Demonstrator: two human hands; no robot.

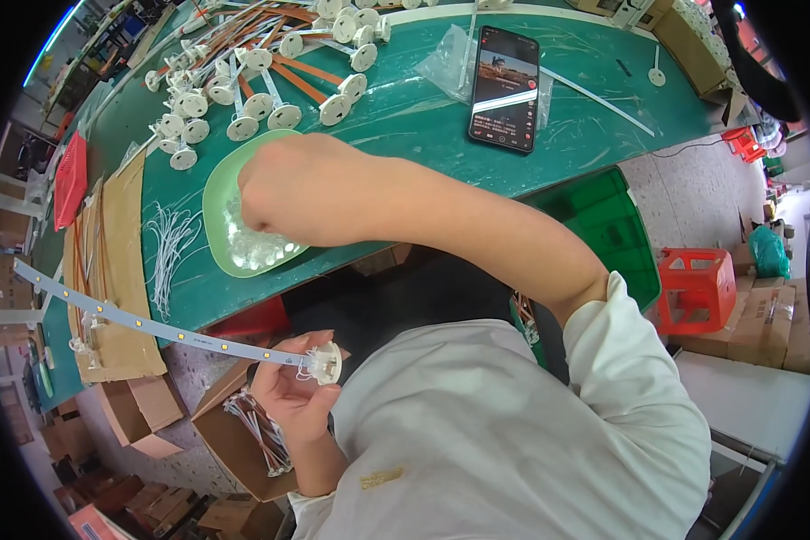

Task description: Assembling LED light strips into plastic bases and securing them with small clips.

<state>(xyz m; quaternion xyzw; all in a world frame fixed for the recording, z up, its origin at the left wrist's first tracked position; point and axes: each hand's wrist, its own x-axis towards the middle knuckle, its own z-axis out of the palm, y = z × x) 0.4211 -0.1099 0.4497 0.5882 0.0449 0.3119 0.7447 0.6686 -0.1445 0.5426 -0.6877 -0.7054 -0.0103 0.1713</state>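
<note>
Your right hand (283, 189) is down in the pale green bowl (218, 193) at the near edge of the green surface (405, 117), fingers curled among the small clear lens caps (256, 250); the fingertips are hidden, so I cannot tell whether they have closed on a cap. Your left hand (288, 391) is held low, below the surface edge, gripping the white round end fitting (324, 363) of a long LED strip (126, 318), thumb and fingers closed around it. The strip runs away to your left, over the cardboard sheet (121, 270). In my judgement, the pick is best made with fingertips only: take a single cap, clear of its neighbours, and lift straight up so the bowl is not tipped off the edge it overhangs. Keep the fitting face-up and steady in the left hand so the cap can seat squarely, and keep the strip from sagging or twisting. Finished strips with round ends (243, 99) lie piled beyond the bowl; a phone (504, 85) lies to the right, well apart.
</note>
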